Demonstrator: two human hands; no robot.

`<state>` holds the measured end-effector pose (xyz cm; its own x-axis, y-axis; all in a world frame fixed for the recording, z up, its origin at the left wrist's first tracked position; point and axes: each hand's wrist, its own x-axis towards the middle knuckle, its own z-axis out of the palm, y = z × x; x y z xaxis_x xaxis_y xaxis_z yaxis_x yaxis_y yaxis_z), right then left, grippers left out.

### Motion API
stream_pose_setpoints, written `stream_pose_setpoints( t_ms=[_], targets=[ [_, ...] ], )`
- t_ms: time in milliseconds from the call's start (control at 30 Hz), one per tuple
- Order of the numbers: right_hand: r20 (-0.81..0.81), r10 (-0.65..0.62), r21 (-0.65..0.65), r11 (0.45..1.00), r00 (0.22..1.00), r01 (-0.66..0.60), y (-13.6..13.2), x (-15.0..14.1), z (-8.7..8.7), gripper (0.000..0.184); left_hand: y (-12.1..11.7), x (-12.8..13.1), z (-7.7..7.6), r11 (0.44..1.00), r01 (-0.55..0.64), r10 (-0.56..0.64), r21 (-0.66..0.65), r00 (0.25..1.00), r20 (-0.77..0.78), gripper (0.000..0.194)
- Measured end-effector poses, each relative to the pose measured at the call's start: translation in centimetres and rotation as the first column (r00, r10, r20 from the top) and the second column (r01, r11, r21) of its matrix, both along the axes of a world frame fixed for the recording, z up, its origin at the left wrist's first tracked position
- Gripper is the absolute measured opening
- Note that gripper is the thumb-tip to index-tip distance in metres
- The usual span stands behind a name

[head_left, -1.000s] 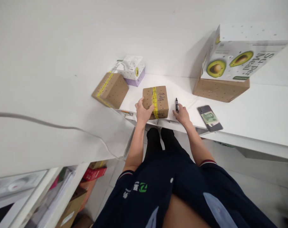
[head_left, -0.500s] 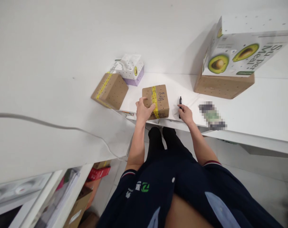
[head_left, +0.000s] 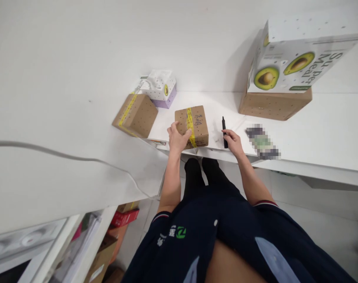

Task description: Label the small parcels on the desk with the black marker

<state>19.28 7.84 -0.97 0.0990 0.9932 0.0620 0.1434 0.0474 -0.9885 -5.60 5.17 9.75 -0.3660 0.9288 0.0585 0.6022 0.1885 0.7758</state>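
Note:
A small brown cardboard box (head_left: pixel 193 124) with yellow tape and handwriting on top sits near the front edge of a white table (head_left: pixel 314 133). My left hand (head_left: pixel 176 138) grips its left front corner, fingers curled on the top. My right hand (head_left: pixel 233 140) rests on the table to the box's right, fingers closed on the lower end of a black marker (head_left: pixel 224 125) that lies along the surface.
A second taped brown box (head_left: pixel 136 114) and a tissue box (head_left: pixel 159 87) stand at the back left. A large avocado-printed carton (head_left: pixel 288 63) rises at the back right. A flat blurred item (head_left: pixel 263 141) lies right of my right hand. Shelves with clutter sit below left.
My right hand and the marker shifted a little to the right and the marker now lies flatter. My left hand stays on the box.

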Motion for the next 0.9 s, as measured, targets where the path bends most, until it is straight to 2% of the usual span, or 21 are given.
stream_pose_setpoints(
  t_ms=[133,267,333,400,533,633,733,900],
  targets=[
    [-0.057,-0.038,-0.015,0.999,0.998,0.038,0.1,0.5,-0.2,0.034,-0.5,0.3,-0.8,0.988,-0.021,0.028,0.154,0.999,-0.044,0.06],
    [-0.095,-0.037,-0.031,0.999,0.995,0.034,0.0,0.7,-0.3,0.035,-1.9,1.5,-1.4,0.936,-0.08,0.149,0.344,0.972,-0.18,0.044],
    [-0.121,-0.042,-0.04,0.999,0.992,0.037,0.0,0.8,-0.3,0.036,-2.9,2.7,-1.4,0.918,-0.081,0.185,0.389,0.953,-0.238,0.04],
    [-0.144,-0.052,-0.044,0.998,0.988,0.046,-0.1,0.8,-0.3,0.037,-3.7,4.2,-1.3,0.93,-0.039,0.154,0.365,0.944,-0.29,0.044],
    [-0.162,-0.071,-0.022,0.997,0.984,0.068,-0.2,0.7,-0.1,0.034,-4.2,6.6,-1.4,0.98,0.046,0.021,0.194,0.944,-0.329,0.073],
    [-0.161,-0.07,-0.011,0.998,0.985,0.069,-0.2,0.7,0.0,0.033,-3.4,7.0,-2.0,0.991,0.02,0.024,0.129,0.945,-0.325,0.085],
    [-0.143,-0.065,-0.007,0.998,0.988,0.065,-0.2,0.7,0.0,0.033,-2.5,6.3,-2.5,0.989,-0.028,0.077,0.144,0.936,-0.345,0.082],
    [-0.14,-0.068,-0.011,0.998,0.988,0.067,-0.2,0.7,-0.2,0.031,-1.7,4.4,-2.7,0.983,-0.028,0.095,0.181,0.923,-0.373,0.067]
  ],
)
